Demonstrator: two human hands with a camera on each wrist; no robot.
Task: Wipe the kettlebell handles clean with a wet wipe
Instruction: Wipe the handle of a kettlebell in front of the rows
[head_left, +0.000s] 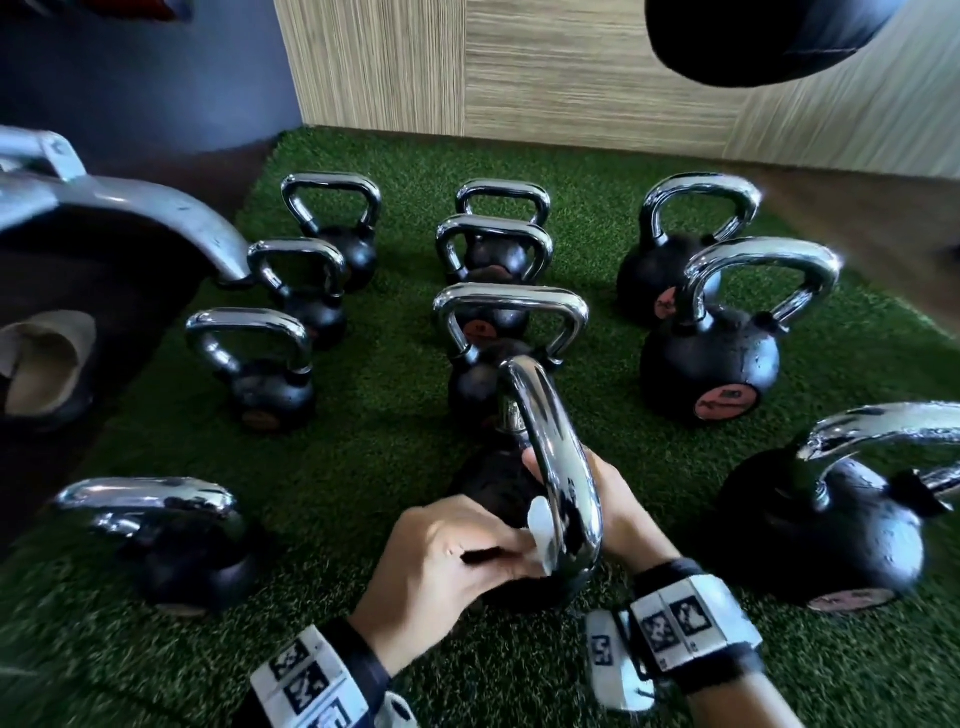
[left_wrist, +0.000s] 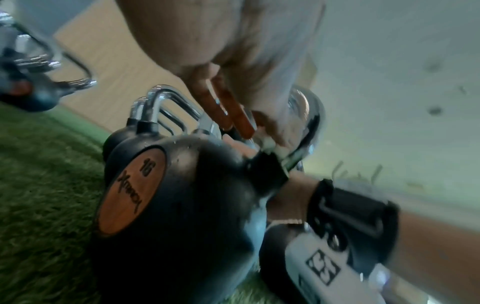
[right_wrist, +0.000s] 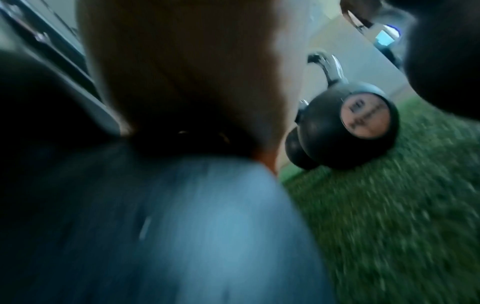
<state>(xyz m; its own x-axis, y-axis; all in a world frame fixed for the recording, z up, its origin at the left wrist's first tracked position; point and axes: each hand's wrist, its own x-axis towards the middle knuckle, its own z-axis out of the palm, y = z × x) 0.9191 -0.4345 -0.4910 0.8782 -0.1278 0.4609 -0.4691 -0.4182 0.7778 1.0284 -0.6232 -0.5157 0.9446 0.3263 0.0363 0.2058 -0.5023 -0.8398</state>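
A black kettlebell (head_left: 496, 486) marked 16 (left_wrist: 182, 195) stands on the green turf in front of me, its chrome handle (head_left: 558, 457) edge-on in the head view. My left hand (head_left: 519, 545) pinches a white wet wipe (head_left: 538, 525) against the near inner side of that handle. In the left wrist view the same hand (left_wrist: 259, 127) presses the wipe (left_wrist: 267, 144) low on the handle, near its base. My right hand (head_left: 618, 506) reaches in from the right, fingers curled over the ball under the handle, one fingertip showing left of the handle. The right wrist view is blurred, filled by the palm (right_wrist: 194, 72).
Several more kettlebells stand in rows on the turf (head_left: 374, 415): a big one at right (head_left: 711, 369), one near right (head_left: 821, 525), one near left (head_left: 176, 545). A dark machine with a metal arm (head_left: 130, 208) fills the left. A wood-panel wall (head_left: 519, 67) closes the back.
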